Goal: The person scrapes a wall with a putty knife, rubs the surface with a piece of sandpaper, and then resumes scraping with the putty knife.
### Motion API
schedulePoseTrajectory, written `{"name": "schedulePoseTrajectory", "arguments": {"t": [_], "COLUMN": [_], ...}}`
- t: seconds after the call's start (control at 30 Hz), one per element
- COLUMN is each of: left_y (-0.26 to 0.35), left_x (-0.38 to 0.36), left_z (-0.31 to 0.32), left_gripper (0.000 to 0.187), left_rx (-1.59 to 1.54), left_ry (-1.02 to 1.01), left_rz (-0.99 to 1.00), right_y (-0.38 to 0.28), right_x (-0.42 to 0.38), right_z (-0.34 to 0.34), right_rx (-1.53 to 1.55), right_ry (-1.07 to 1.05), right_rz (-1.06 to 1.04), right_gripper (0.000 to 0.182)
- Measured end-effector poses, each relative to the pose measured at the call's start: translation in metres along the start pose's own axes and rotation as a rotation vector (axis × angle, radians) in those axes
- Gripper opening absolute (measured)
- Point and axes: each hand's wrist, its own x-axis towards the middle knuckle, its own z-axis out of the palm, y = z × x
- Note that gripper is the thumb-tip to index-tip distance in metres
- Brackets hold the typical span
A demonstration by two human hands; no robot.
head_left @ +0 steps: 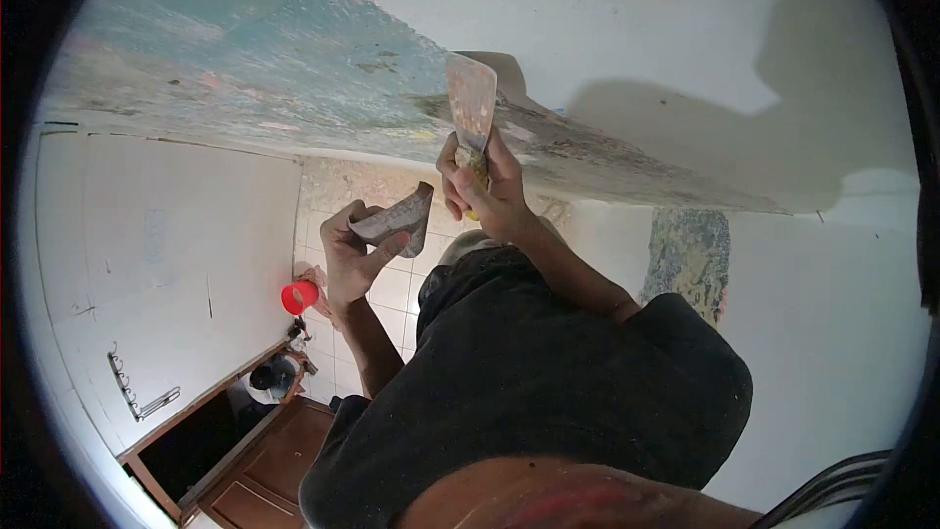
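Observation:
My right hand (493, 186) grips the yellowish handle of a putty knife (472, 98). Its broad blade points up in front of the wall (284, 49) and carries rusty, pale smears. Lower and to the left, my left hand (354, 253) is closed on a folded piece of sandpaper (397, 218), grey-brown, one corner bent up past the thumb. The wall before me has worn bluish-green paint on the left and a dark scraped strip running right, bordered by white. Both hands are held apart from each other.
Below is a tiled floor (387, 292) with a red bucket (299, 297). A hook rack (122, 387) hangs on the white left wall, near a brown wooden door (274, 465). Another scraped patch (688, 260) marks the wall on the right.

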Motion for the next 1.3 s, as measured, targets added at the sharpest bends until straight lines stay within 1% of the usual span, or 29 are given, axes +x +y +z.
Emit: {"name": "schedulePoseTrajectory", "arguments": {"t": [0.07, 0.17, 0.23, 0.33, 0.4, 0.5, 0.6, 0.7, 0.8, 0.9, 1.0, 1.07, 1.1, 1.23, 1.27, 1.3], "left_y": [-0.004, -0.004, -0.004, -0.003, -0.003, -0.007, -0.003, -0.005, -0.006, -0.005, -0.001, -0.002, -0.003, -0.009, -0.007, -0.005], "left_x": [-0.002, -0.003, -0.005, -0.008, -0.009, -0.011, -0.013, -0.016, -0.015, -0.018, -0.018, -0.021, -0.020, -0.026, -0.026, -0.023], "left_z": [-0.004, -0.003, -0.001, -0.004, -0.004, -0.004, -0.004, -0.004, -0.004, -0.004, -0.003, -0.005, -0.006, -0.005, -0.004, -0.005], "left_gripper": [0.037, 0.036, 0.035, 0.034, 0.032, 0.030, 0.028, 0.028, 0.028, 0.028, 0.030, 0.031, 0.032, 0.033, 0.033, 0.033], "left_rx": [0.028, 0.046, 0.053, 0.066, 0.054, 0.037, 0.055, 0.058, 0.074, 0.042, 0.078, 0.081, 0.083, 0.053, 0.076, 0.099], "left_ry": [-0.009, 0.007, 0.016, 0.010, 0.002, 0.026, -0.001, 0.020, 0.007, 0.053, 0.051, 0.054, 0.059, 0.082, 0.082, 0.086], "left_rz": [-0.002, -0.031, -0.039, -0.022, -0.016, -0.013, -0.013, -0.013, 0.012, -0.010, -0.011, -0.009, -0.003, -0.013, -0.013, 0.003], "right_y": [0.001, 0.005, 0.008, 0.014, 0.008, 0.004, 0.015, 0.013, 0.020, 0.017, 0.010, 0.026, 0.022, 0.011, 0.024, 0.023], "right_x": [0.000, -0.006, -0.006, -0.007, -0.010, -0.008, -0.011, -0.006, -0.009, -0.006, -0.001, -0.010, -0.006, -0.011, -0.016, -0.012], "right_z": [0.007, 0.003, -0.005, -0.007, -0.006, 0.008, 0.019, 0.019, 0.026, 0.025, 0.030, 0.021, 0.023, 0.027, 0.020, 0.019], "right_rx": [0.080, 0.062, -0.102, -0.199, -0.132, -0.115, -0.057, -0.084, -0.150, -0.155, -0.138, -0.215, -0.218, -0.205, -0.248, -0.251], "right_ry": [-0.038, 0.022, 0.030, 0.097, 0.098, 0.151, 0.226, 0.217, 0.282, 0.282, 0.304, 0.315, 0.314, 0.334, 0.341, 0.331], "right_rz": [-0.071, -0.097, -0.082, -0.053, 0.021, 0.019, 0.027, -0.038, 0.007, 0.001, -0.033, -0.027, -0.024, 0.018, 0.023, 0.028], "right_gripper": [0.056, 0.051, 0.043, 0.025, 0.021, 0.019, 0.018, 0.018, 0.020, 0.015, 0.007, 0.005, 0.004, 0.005, 0.005, 0.014]}}
